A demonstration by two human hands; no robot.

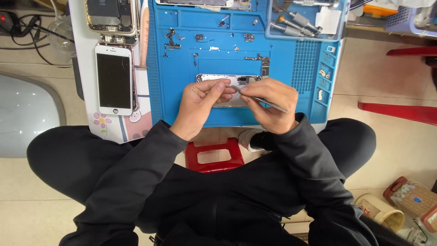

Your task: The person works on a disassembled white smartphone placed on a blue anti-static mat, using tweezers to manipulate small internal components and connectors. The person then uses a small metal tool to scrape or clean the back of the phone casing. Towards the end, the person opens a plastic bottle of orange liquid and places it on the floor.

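Observation:
My left hand (200,102) and my right hand (268,104) meet over an opened silver phone housing (236,80) that lies on a blue repair mat (218,59). Metal tweezers (264,100) are pinched in my right hand, tips pointing left toward the fingertips of my left hand. Those left fingers are curled and pinched together at the tweezer tips; whether a small part sits between them is too small to tell. Both hands hide most of the housing.
Small loose phone parts (172,38) lie scattered on the mat. A white phone (114,79) and an opened phone body (110,16) lie to the left. A tray of screwdrivers (300,20) sits at the back right. A red stool (214,155) stands below.

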